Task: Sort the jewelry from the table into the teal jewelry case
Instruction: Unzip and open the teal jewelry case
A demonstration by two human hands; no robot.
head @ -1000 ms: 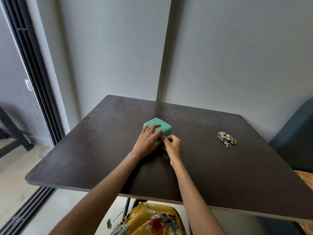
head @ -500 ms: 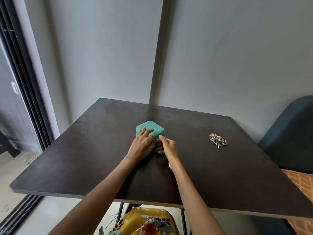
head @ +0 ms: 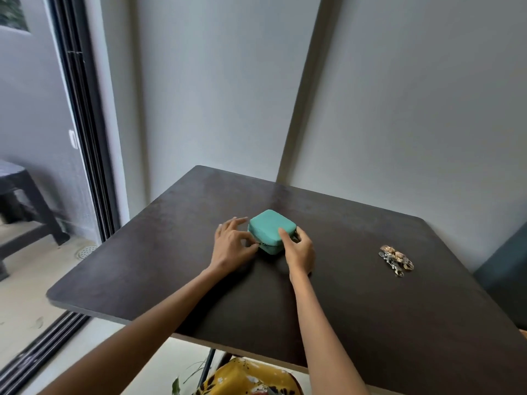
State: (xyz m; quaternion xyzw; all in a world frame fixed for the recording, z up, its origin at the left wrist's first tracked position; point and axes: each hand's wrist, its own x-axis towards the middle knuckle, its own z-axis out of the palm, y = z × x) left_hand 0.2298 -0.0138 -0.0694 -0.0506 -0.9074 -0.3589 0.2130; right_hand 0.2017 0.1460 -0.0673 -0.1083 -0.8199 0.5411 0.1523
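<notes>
Teal jewelry case [head: 272, 231] sits closed near the middle of the dark bench [head: 370, 323], lid down. Left hand [head: 231, 248] is just left of the case, thumb and forefinger pinching the small zipper pull [head: 258, 243] at the case's front-left corner, other fingers spread and relaxed. Right hand [head: 299, 252] is on the case's right side, forefinger laid over the lid, thumb against the right wall, a loose steadying grip around that corner. Jewelry pile [head: 396, 258], a tangle of gold and silver pieces, lies on the bench well to the right of the case, untouched.

Versus half a second ago: left hand was on top of the case lid, now it has dropped to the case's left side onto the zipper. Right hand was at the case's front edge, now it wraps the right side. Case now shows more fully between the hands. Jewelry pile keeps the same spot relative to the case. Yellow floral cloth [head: 248, 379] shows below the bench's near edge.
</notes>
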